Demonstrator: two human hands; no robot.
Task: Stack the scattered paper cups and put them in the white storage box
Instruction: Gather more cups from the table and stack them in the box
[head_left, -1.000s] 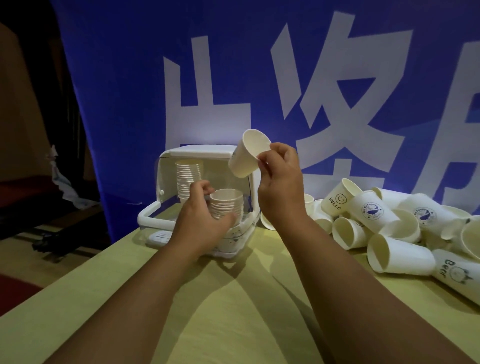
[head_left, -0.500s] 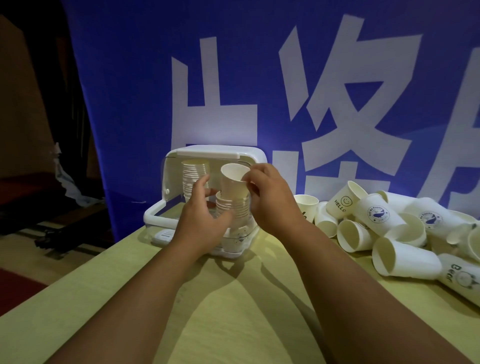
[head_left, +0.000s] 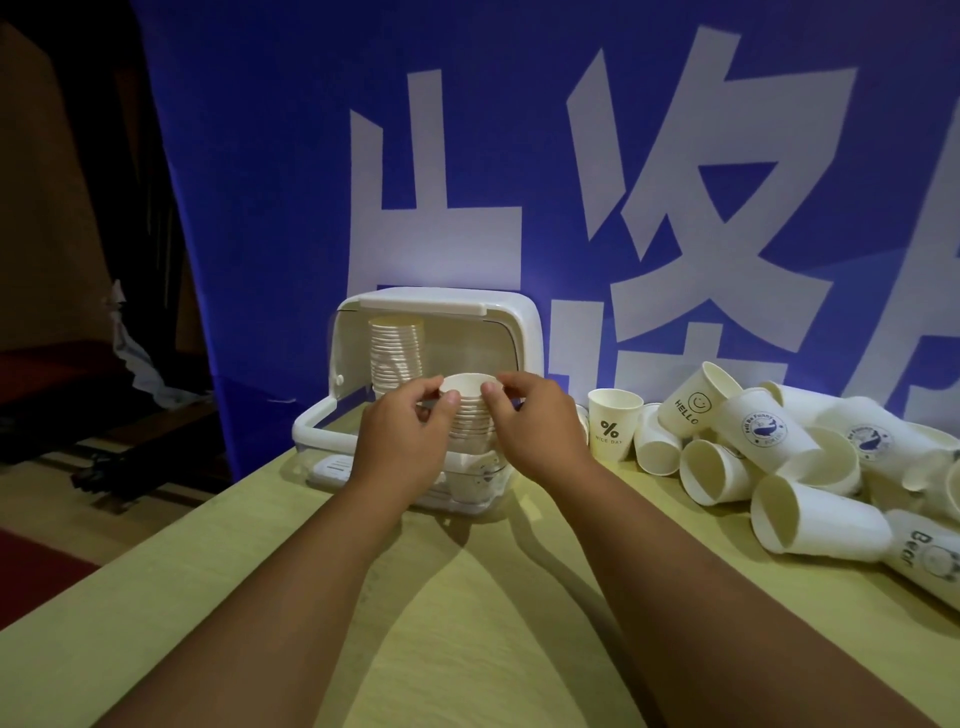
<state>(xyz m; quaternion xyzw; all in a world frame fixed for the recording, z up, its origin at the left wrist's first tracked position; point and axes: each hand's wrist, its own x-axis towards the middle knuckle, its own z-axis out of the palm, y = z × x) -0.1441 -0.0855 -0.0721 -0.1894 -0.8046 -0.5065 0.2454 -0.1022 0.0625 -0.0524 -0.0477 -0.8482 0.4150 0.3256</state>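
Observation:
The white storage box (head_left: 514, 322) stands open at the table's far side. Inside it at the back left is a tall stack of paper cups (head_left: 396, 353). A second, shorter cup stack (head_left: 470, 410) stands at the box's front. My left hand (head_left: 402, 436) holds this stack from the left, thumb and fingers curled at its rim. My right hand (head_left: 535, 421) pinches the rim of the top cup from the right. Scattered paper cups (head_left: 779, 441) lie in a heap to the right, most on their sides.
One printed cup (head_left: 613, 423) stands upright just right of the box. A blue banner (head_left: 571, 156) with white characters hangs right behind the box and cups. The yellow table (head_left: 467, 623) ends at the left, with dark floor beyond.
My right hand brought a single cup down from above the box and seated it on the front stack. My left hand kept its hold on that stack.

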